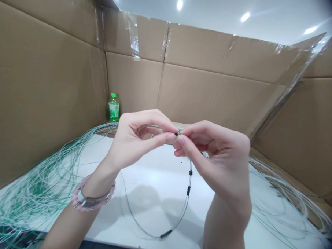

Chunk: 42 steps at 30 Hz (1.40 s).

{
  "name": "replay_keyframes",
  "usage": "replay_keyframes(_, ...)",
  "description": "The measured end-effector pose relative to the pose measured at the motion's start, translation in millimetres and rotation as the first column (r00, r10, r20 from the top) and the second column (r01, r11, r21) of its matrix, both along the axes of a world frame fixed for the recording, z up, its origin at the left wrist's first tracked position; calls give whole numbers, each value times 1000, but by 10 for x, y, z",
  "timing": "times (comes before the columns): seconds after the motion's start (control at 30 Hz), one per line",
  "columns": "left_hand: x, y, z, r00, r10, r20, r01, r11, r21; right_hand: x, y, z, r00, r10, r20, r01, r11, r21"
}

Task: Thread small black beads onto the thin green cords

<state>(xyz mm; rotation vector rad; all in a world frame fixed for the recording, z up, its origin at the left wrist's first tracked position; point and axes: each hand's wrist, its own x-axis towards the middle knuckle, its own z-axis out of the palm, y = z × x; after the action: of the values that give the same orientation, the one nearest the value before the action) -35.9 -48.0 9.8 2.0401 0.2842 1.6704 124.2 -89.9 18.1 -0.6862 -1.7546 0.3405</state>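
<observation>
My left hand and my right hand meet over the middle of the white table, thumb and forefinger pinched on each. Between the touching fingertips shows a small black piece with a short bit of thin green wire; the fingers cover most of both. Below my hands hangs a loop of thin wire. Threaded on it are small black rings in a row at the bottom, with more black clusters up its right side. The loop's upper ends pass out of sight behind my hands.
A large tangle of green and white wires covers the table's left side. More wires lie on the right. A green-capped bottle stands in the back left corner. Tall cardboard walls enclose the white table.
</observation>
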Motion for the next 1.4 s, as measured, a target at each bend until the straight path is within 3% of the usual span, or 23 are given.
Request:
replay_keyframes(0.27, 10, -11, 12, 993, 113, 38, -112, 993, -42, -45, 50, -30, 997, 52, -56, -53, 999, -10)
replay_keyframes(0.53, 16, -30, 19, 994, 102, 42, -98, 991, -87, -83, 44, 4, 993, 59, -99, -58, 998, 14)
replay_keyframes(0.77, 41, -63, 15, 985, 161, 70, -154, 984, -88, -113, 38, -24, 983, -103, -151, 131, 973, 191)
replay_keyframes(0.97, 37, -67, 1, 979, 198, 43, -196, 979, -53, -81, 15, -10, 973, -227, -41, 229, 924, 305)
replay_keyframes(1.4, 29, -73, 8, 975, 217, 35, -217, 976, -11, -68, -23, 15, 954, -295, 48, 270, 921, 280)
